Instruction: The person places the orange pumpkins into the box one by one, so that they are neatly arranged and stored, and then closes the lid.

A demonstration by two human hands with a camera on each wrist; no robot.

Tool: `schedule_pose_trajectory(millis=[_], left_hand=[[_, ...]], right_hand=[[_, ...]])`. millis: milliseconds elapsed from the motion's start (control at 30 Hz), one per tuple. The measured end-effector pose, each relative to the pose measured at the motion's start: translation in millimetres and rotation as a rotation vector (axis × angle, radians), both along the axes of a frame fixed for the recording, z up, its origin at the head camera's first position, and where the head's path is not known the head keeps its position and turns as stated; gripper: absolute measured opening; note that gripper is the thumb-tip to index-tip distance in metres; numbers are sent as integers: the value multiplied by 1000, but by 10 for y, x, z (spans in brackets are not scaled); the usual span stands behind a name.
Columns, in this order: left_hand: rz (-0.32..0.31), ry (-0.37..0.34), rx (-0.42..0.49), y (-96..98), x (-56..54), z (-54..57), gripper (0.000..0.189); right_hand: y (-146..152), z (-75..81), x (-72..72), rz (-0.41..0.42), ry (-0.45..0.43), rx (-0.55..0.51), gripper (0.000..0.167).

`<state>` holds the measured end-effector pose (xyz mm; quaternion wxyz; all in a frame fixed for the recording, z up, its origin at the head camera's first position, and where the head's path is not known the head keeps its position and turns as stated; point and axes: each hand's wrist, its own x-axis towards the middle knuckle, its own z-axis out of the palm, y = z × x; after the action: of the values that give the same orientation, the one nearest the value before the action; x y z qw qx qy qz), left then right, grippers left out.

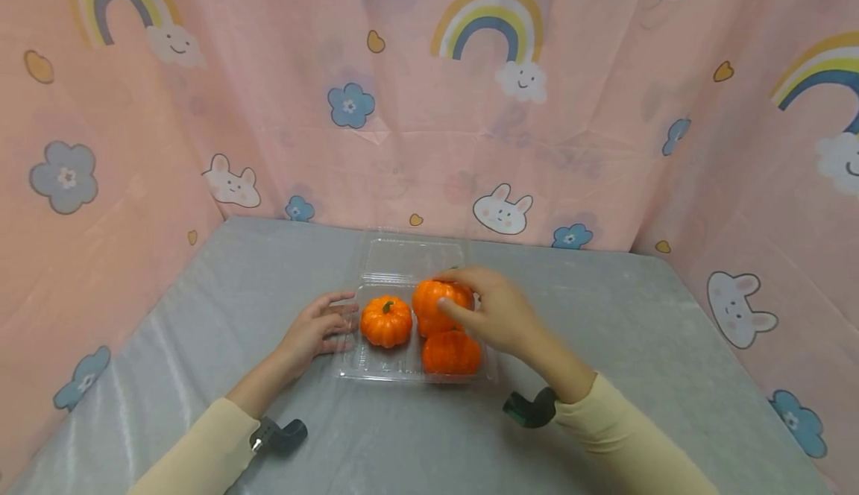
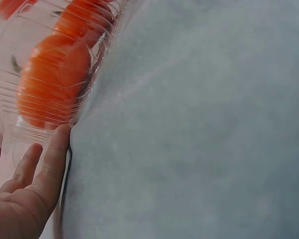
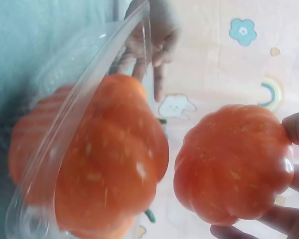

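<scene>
Head view showed the person's right-hand grip [image 1: 499, 309] pinching a glossy orange ribbed pumpkin [image 1: 432, 303] between thumb and fingers, over the right rear part of a clear plastic hinged container [image 1: 376, 376]. Inside rested at least 2 others: a squat orange pumpkin [image 1: 385, 323] with a green stem on the left, and a deeper-orange ribbed pumpkin [image 1: 451, 353] at front right. The left-hand grip [image 1: 312, 335] was spread along the left wall, at least 1 fingertip seeming to touch it. The clear lid [image 1: 412, 259] lay open towards the back of the grey cloth-covered bench [image 1: 604, 376]. Smooth, rounded skin could have slipped if the pinch loosened; lowering too far forward could have knocked the front pumpkin; a bump against the thin wall could have bent or shifted the light container.
</scene>
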<state>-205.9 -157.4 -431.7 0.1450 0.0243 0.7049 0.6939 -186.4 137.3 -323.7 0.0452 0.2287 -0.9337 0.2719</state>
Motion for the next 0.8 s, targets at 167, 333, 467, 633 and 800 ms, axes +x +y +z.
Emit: schedule_pose_trajectory(millis=[167, 333, 467, 633, 800], left_hand=[[-11, 6, 9, 4, 11, 4, 53], [-10, 1, 10, 8, 17, -5, 53], [-12, 6, 13, 7, 19, -6, 53], [-20, 18, 13, -3, 21, -1, 53], [-21, 17, 15, -9, 16, -2, 53]], right_hand=[[-85, -10, 7, 50, -26, -21, 36], [-169, -21, 28, 55, -66, -16, 36], [-238, -29, 44, 60, -72, -11, 36], [-318, -52, 49, 97, -36, 4, 35], [-388, -78, 51, 129, -32, 28, 35]])
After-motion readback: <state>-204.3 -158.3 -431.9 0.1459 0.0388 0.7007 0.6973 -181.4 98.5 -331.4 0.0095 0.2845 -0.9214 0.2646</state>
